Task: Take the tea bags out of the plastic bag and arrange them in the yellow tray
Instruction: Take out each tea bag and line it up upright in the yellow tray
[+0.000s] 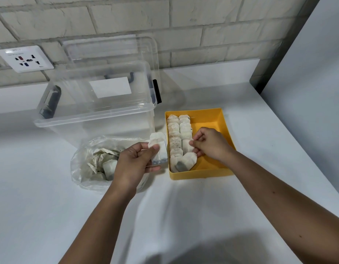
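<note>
White counter (50, 206) below: my left hand (135, 162) hid part of the plastic bag (88, 164), pinching one tea bag (158, 149). My right hand (209, 143) pinched a second tea bag (186, 146) inside the yellow tray (212, 119).

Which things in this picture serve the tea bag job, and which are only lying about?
For the job: yellow tray; rows of tea bags in it; plastic bag; loose tea bags inside it; held tea bags, gripped by the left hand; single tea bag, pinched by the right hand.
Only lying about: clear storage box; lid behind it; wall socket.
</note>
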Motion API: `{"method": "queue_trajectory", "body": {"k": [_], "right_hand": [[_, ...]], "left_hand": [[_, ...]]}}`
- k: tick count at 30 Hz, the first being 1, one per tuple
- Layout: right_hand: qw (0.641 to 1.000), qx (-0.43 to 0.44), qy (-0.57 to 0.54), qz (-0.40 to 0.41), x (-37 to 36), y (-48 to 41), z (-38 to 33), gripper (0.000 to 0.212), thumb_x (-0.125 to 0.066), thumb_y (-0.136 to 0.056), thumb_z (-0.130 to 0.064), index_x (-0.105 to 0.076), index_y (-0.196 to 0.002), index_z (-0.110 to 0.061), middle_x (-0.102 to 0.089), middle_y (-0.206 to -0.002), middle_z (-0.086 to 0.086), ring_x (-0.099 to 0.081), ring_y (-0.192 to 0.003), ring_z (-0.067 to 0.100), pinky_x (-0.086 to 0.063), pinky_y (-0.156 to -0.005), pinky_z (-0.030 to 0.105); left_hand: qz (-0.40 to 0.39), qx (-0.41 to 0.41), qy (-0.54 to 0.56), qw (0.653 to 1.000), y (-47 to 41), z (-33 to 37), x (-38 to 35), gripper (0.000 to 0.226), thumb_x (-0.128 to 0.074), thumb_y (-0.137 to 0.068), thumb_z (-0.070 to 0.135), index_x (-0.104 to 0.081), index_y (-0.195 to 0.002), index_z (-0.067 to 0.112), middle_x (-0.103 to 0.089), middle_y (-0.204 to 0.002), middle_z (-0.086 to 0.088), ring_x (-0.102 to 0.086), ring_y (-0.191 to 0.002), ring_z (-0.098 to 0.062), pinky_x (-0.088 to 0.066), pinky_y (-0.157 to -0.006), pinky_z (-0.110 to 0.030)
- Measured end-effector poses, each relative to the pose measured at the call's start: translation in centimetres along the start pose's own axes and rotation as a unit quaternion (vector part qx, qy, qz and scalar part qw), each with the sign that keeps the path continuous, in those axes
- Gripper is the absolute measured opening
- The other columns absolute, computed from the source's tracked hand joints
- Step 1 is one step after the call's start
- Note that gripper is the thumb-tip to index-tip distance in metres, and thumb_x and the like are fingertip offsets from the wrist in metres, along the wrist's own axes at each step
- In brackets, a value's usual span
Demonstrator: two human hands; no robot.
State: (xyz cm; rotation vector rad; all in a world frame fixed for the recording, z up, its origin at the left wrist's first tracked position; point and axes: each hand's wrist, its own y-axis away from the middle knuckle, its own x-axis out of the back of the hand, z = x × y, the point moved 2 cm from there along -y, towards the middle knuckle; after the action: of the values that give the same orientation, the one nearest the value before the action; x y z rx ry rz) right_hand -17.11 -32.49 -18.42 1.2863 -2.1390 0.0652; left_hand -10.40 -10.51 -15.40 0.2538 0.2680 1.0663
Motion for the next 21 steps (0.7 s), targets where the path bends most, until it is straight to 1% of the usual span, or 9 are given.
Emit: {"method": "queue_trajectory", "body": {"k": [3,6,8,10,12,14,17,19,21], "right_hand": [[1.000,-0.006,-0.002,0.002,-0.1,-0.4,-0.1,0.012,-0.068,-0.090,-0.015,-0.059,-0.093,-0.009,-0.073,-0.074,0.006,-0.072,-0.063,0.019,-0.060,-0.064,0.028],[1.000,-0.010,-0.003,-0.001,-0.2,-0.5,-0.1,0.016,-0.070,-0.088,-0.016,-0.059,-0.096,-0.008,-0.074,-0.076,0.008,-0.072,-0.065,0.020,-0.061,-0.066,0.030],[1.000,-0.018,-0.014,0.003,0.0,-0.3,-0.2,0.021,-0.074,-0.086,-0.021,-0.059,-0.096,-0.010,-0.074,-0.076,0.007,-0.073,-0.065,0.020,-0.061,-0.068,0.032],[0.999,-0.043,-0.016,0.004,0.4,0.3,0.0,0.024,-0.075,-0.084,-0.030,-0.060,-0.091,-0.012,-0.074,-0.074,0.007,-0.073,-0.065,0.021,-0.061,-0.071,0.033],[0.997,-0.076,-0.003,-0.020,0.8,1.0,0.2,0.033,-0.074,-0.082,-0.042,-0.064,-0.086,-0.011,-0.074,-0.072,0.008,-0.073,-0.065,0.020,-0.061,-0.073,0.034],[0.992,-0.098,0.003,-0.080,0.9,1.8,0.3,0.042,-0.077,-0.075,-0.050,-0.070,-0.085,-0.010,-0.074,-0.074,0.007,-0.073,-0.067,0.018,-0.061,-0.072,0.031],[0.986,-0.070,0.057,-0.142,0.6,2.8,-0.4,0.035,-0.083,-0.071,-0.044,-0.074,-0.089,-0.015,-0.073,-0.076,-0.002,-0.066,-0.066,0.009,-0.054,-0.062,0.020],[0.984,-0.026,0.112,-0.134,0.6,3.2,-1.0,0.030,-0.084,-0.071,-0.038,-0.074,-0.091,-0.019,-0.069,-0.079,-0.008,-0.063,-0.073,0.008,-0.045,-0.061,0.017],[0.983,0.005,0.122,-0.137,0.8,3.7,-1.6,0.030,-0.086,-0.069,-0.036,-0.074,-0.092,-0.022,-0.067,-0.082,-0.009,-0.060,-0.078,0.007,-0.041,-0.063,0.017]], "left_hand": [[-0.001,-0.002,0.000,1.000,0.1,0.0,-0.1,0.006,-0.067,-0.092,0.011,-0.069,-0.089,0.006,-0.065,-0.084,-0.022,-0.070,-0.060,-0.014,-0.058,-0.055,-0.023],[0.000,-0.005,-0.006,1.000,0.0,-0.1,-0.2,0.007,-0.067,-0.092,0.011,-0.069,-0.087,0.007,-0.062,-0.080,-0.020,-0.066,-0.055,-0.011,-0.058,-0.055,-0.022],[0.004,-0.003,-0.010,1.000,-0.1,-0.2,-0.1,0.007,-0.068,-0.092,0.012,-0.069,-0.087,0.007,-0.061,-0.082,-0.021,-0.067,-0.060,-0.014,-0.058,-0.056,-0.022],[0.005,0.000,-0.012,1.000,-0.2,-0.4,0.0,0.007,-0.069,-0.091,0.014,-0.070,-0.088,0.008,-0.060,-0.086,-0.020,-0.065,-0.069,-0.023,-0.058,-0.057,-0.023],[0.004,-0.002,-0.013,1.000,-0.3,-0.5,0.1,0.007,-0.069,-0.091,0.015,-0.070,-0.088,0.009,-0.061,-0.086,-0.021,-0.066,-0.068,-0.022,-0.058,-0.058,-0.023],[0.004,-0.003,-0.012,1.000,-0.4,-0.5,0.1,0.007,-0.068,-0.091,0.014,-0.070,-0.088,0.008,-0.062,-0.085,-0.023,-0.066,-0.066,-0.019,-0.058,-0.057,-0.023],[0.003,-0.004,-0.015,1.000,-0.5,-0.5,0.1,0.011,-0.068,-0.091,0.015,-0.070,-0.093,0.004,-0.061,-0.085,-0.022,-0.063,-0.068,-0.021,-0.058,-0.058,-0.023],[0.001,-0.003,-0.018,1.000,-0.4,-0.5,0.0,0.013,-0.069,-0.091,0.015,-0.070,-0.094,0.003,-0.061,-0.086,-0.023,-0.062,-0.072,-0.024,-0.058,-0.058,-0.023],[-0.001,-0.002,-0.017,1.000,-0.2,-0.6,0.0,0.014,-0.070,-0.091,0.016,-0.070,-0.095,0.003,-0.060,-0.087,-0.023,-0.059,-0.078,-0.030,-0.058,-0.059,-0.024]]}}
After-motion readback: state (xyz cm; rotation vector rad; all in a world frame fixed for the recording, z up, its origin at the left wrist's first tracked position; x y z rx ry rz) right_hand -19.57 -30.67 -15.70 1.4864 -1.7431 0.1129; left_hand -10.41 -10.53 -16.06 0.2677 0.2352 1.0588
